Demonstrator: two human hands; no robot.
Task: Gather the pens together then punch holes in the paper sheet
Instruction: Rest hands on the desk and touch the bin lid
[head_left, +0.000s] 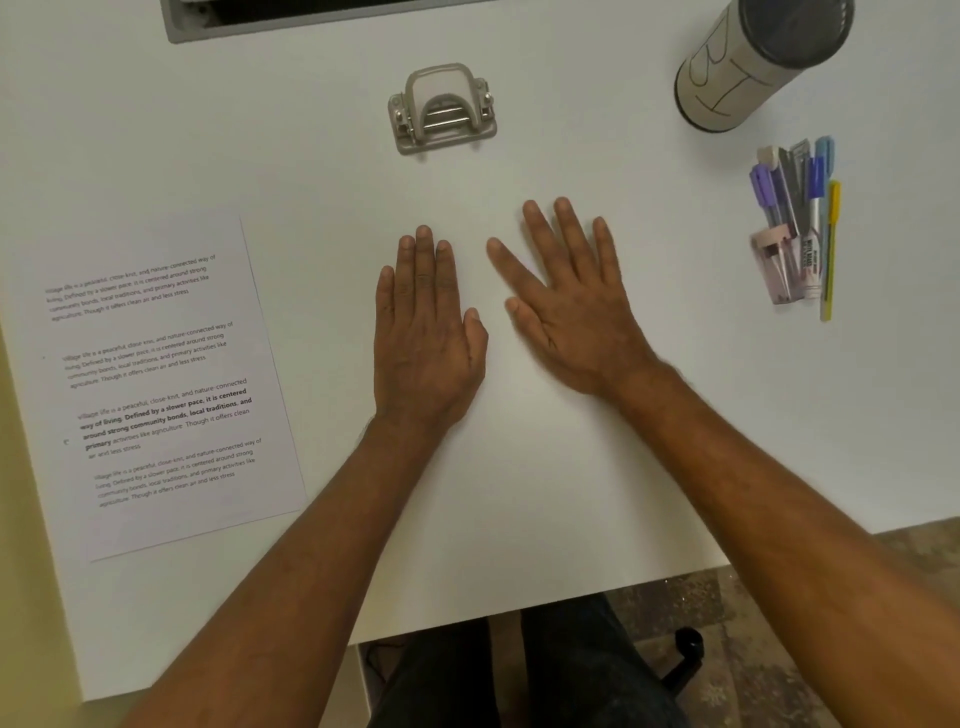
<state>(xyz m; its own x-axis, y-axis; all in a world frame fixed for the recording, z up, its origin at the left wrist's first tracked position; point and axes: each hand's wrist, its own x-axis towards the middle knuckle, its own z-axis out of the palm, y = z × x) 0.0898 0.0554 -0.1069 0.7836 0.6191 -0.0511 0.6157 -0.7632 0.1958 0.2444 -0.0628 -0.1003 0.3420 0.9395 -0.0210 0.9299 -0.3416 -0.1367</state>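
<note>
Both hands lie flat, palm down, on the white table in the middle. My left hand (428, 332) has its fingers close together and holds nothing. My right hand (569, 296) has its fingers spread and is empty too. A grey hole punch (441, 109) stands beyond the hands, a hand's length past my fingertips. The printed paper sheet (161, 374) lies flat at the left, apart from my left hand. Several pens (800, 208), purple, blue, grey and yellow, lie bunched at the right, some tips inside a small clear holder (776, 270).
A tall cylinder with a dark lid (753, 62) stands at the back right, above the pens. A grey slot (311, 18) runs along the table's far edge. The table's near edge (519, 613) lies above my lap. A chair base shows on the floor.
</note>
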